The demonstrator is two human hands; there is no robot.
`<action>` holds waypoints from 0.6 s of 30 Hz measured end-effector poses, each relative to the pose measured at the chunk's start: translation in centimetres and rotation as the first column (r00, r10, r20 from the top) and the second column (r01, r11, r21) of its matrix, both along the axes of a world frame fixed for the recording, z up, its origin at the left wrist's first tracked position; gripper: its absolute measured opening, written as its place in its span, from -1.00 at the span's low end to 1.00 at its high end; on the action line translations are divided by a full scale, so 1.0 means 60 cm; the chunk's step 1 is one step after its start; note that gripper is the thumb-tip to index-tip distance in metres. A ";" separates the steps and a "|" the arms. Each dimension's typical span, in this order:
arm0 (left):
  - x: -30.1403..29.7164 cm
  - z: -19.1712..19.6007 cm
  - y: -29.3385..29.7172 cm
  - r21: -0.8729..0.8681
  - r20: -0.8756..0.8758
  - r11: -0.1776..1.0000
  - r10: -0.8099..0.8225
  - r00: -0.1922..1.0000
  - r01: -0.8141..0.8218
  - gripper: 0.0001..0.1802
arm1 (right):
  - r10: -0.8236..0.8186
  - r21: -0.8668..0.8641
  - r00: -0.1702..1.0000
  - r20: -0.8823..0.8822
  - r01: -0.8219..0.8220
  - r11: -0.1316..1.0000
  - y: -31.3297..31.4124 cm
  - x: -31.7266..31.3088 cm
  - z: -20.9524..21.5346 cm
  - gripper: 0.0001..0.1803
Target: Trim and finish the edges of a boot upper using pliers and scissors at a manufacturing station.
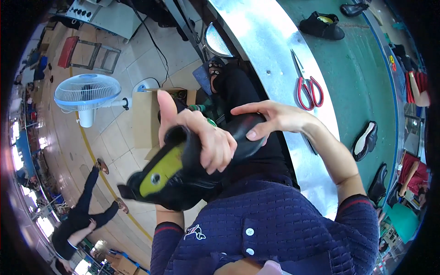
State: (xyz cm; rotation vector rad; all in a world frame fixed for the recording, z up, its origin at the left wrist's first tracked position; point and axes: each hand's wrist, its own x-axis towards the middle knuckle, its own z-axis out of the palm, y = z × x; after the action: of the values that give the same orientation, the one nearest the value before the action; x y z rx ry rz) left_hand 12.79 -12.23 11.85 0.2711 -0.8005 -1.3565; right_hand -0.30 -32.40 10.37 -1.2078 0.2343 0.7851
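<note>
Over my lap I hold a black ankle boot tilted, its opening toward the lower left and its toe toward the upper right. Yellow-green lining with a small round metal-looking spot shows inside the opening. My left hand wraps over the middle of the boot, fingers curled around it and thumb raised. At the toe end, my right hand grips the boot between thumb and fingers. A green item shows at my left hand's fingers; I cannot make out what it is.
Red-handled scissors lie on the metal bench to my right. Beyond it, a green conveyor belt carries a black boot and several shoes. A cardboard box and fan stand left. People are on both sides.
</note>
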 end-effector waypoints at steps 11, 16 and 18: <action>-0.005 0.054 0.018 -0.144 0.432 0.989 0.030 0.901 0.036 0.07 | -0.226 -0.003 0.956 0.189 0.231 0.973 0.043 0.028 0.013 -0.48; -0.010 0.074 0.007 -0.130 0.470 0.990 0.019 0.883 0.048 -0.03 | -0.223 -0.076 0.930 0.291 0.255 0.964 0.041 0.033 0.025 -0.56; -0.010 0.077 0.003 -0.179 0.503 0.983 0.052 0.863 0.045 -0.01 | -0.251 -0.083 0.906 0.341 0.295 0.952 0.042 0.036 0.023 -0.63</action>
State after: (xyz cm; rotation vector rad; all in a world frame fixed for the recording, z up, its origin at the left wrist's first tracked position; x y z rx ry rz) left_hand 12.21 -12.05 16.49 0.4948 -1.3599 -1.2069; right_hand 1.85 -29.86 11.77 -1.3758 0.1789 0.3194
